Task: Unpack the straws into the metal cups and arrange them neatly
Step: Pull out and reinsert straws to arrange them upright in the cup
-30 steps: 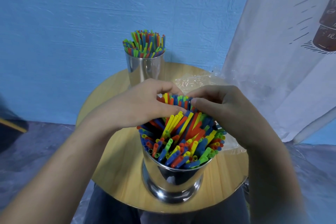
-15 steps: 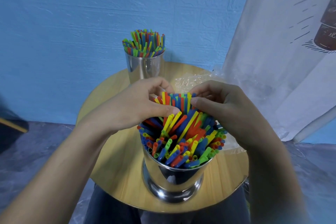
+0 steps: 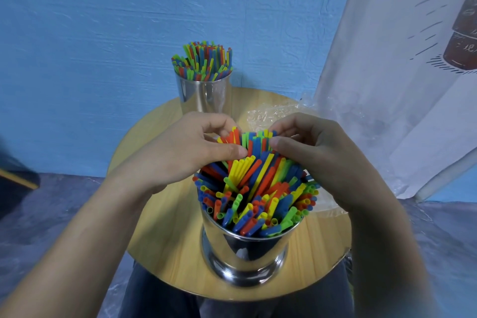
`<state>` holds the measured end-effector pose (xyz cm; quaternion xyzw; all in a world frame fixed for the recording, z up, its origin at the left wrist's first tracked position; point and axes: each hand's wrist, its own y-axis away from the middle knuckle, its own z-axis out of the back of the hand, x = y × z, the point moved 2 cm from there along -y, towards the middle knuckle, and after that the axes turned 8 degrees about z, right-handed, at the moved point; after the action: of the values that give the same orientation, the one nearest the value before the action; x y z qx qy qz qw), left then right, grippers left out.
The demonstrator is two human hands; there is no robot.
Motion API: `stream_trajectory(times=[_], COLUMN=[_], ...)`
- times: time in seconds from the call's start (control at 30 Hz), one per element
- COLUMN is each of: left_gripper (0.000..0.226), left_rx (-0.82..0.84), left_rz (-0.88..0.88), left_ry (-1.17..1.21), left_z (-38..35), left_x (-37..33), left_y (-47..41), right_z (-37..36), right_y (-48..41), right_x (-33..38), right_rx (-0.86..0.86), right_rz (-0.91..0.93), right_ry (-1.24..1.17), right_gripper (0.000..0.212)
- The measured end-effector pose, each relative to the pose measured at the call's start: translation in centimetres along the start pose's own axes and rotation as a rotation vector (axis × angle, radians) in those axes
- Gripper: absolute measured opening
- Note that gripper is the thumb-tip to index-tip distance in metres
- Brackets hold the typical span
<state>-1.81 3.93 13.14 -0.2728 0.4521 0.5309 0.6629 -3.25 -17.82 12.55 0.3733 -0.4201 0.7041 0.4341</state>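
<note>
At the near edge of the round wooden table (image 3: 165,235) I see a metal cup (image 3: 245,248) standing upright, crammed with coloured straws (image 3: 258,196) that splay out over its rim. Over the cup's far side both hands meet on a raised bunch (image 3: 251,141) of those straws. The left hand (image 3: 185,152) has its fingers curled and its thumb pressed on the bunch from the left. The right hand (image 3: 317,152) is curled likewise, pinching from the right. The bunch's lower ends reach down into the cup. Beyond the right hand, crumpled clear plastic wrap (image 3: 271,116) lies toward the table's far right edge. At the far edge a second metal cup (image 3: 206,93) stands upright, full of straws, against a blue wall (image 3: 103,33).
</note>
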Motion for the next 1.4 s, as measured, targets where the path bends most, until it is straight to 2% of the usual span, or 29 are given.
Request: stream_trajectory(times=[0.13,0.23,0.47,0.67,0.8,1.07,1.17,1.4], left_gripper=[0.010,0.015,0.011,0.025,0.042,0.030,0.028,0.032], left_rx=[0.011,0.027,0.028,-0.101,-0.127,-0.065,-0.035,-0.070], left_rz=[0.004,0.005,-0.059,-0.134,-0.211,-0.264,-0.254,-0.276], left_ry=[0.016,0.023,-0.160,-0.278,-0.240,-0.325,-0.311,-0.345], left_z=[-0.1,-0.2,-0.1,-0.3,-0.3,-0.7,-0.5,-1.3], left_x=[-0.1,-0.2,-0.5,-0.8,-1.0,-2.0,-1.5,-1.5], left_y=[0.0,0.0,-0.3,-0.5,-0.8,-0.8,-0.8,-0.2], right_z=[-0.1,0.0,-0.1,-0.1,0.0,0.1,0.3,0.7], right_y=[0.0,0.0,0.0,-0.1,-0.1,-0.2,0.0,0.3], right_x=[0.0,-0.1,-0.3,-0.3,-0.4,-0.4,-0.1,0.4], right_rx=[-0.003,0.001,0.002,-0.003,-0.004,-0.001,0.030,0.105], right_rz=[0.001,0.007,0.018,0.026,0.048,0.069,0.086,0.094], right_ry=[-0.015,-0.023,-0.038,-0.040,-0.032,0.016,0.074,0.142], right_gripper=[0.004,0.004,0.005,0.004,0.014,0.014,0.006,0.014])
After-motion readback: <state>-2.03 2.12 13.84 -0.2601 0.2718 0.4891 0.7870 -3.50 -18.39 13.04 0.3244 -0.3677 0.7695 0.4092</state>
